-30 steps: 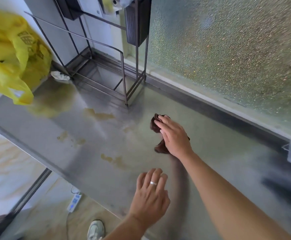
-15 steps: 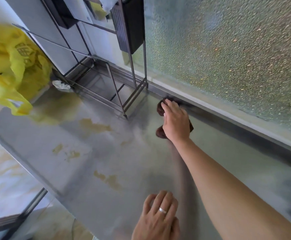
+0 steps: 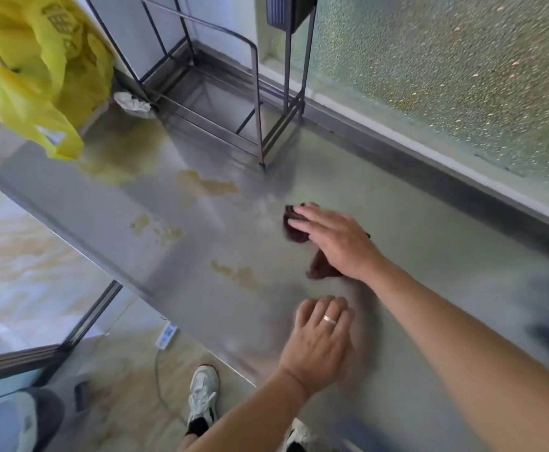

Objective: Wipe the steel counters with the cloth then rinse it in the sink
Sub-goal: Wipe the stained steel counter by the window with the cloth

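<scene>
— Where do the edges run, and what room is open?

— Flat on the steel counter, the right hand presses a dark brown cloth with straight fingers, nothing curled around it. Beyond that hand, a raised steel lip meets a pebbled glass window. Ahead and to its left stands a wire rack, 1 leg near the fingertips. Bare steel stretches away to the hand's right. To its left, brownish stains dot the surface up to the counter's front edge, which runs diagonally past the left hand.

— And the left hand?

— Open, fingers relaxed against the steel near the front edge, a ring on 1 finger. It sits just nearer the person than the cloth hand, holding nothing.

— How does the cloth look?

— Bunched and crumpled, mostly hidden under the palm; 1 fold shows past the fingertips, another below the heel of the hand.

— Any writing?

— A yellow plastic bag, far to the left of both hands, carries dark print, too blurred to read. A crumpled white wad lies beside it. Below the counter edge, a white power strip rests on the floor near 2 white sneakers.
</scene>
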### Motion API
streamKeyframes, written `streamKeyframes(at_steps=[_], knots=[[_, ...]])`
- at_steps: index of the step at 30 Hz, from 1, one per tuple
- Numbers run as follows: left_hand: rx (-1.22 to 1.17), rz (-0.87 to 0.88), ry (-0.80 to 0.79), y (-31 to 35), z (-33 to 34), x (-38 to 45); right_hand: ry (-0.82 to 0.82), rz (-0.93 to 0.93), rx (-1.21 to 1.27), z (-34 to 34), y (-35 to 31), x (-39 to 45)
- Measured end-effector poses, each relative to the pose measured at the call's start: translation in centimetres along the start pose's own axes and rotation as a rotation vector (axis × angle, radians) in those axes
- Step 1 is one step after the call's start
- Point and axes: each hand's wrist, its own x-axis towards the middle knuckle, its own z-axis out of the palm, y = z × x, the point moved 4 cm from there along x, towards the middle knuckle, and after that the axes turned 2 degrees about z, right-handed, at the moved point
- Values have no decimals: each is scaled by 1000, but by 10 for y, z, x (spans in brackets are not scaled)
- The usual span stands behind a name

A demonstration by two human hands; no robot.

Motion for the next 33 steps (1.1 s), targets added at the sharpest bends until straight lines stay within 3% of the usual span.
streamKeyframes(at_steps=[3,5,12,17,21,27,33], knots=[[8,23,36,-21,-10,-9,146,326,-49,-7,10,-4],[30,43,54,-41,-17,-22,166,438,-81,2,-12,0],[118,-5,195,-120,-56,-64,174,532,-117,30,-96,4],[112,-99,146,-168,-70,-78,190,693,-107,56,-168,14],[73,-149,101,-182,-80,-82,150,717,-196,64,-193,-5],[56,-207,70,-197,-86,-75,103,893,-278,74,-204,3],[47,-259,109,-205,-95,-68,96,942,-259,76,-178,71]])
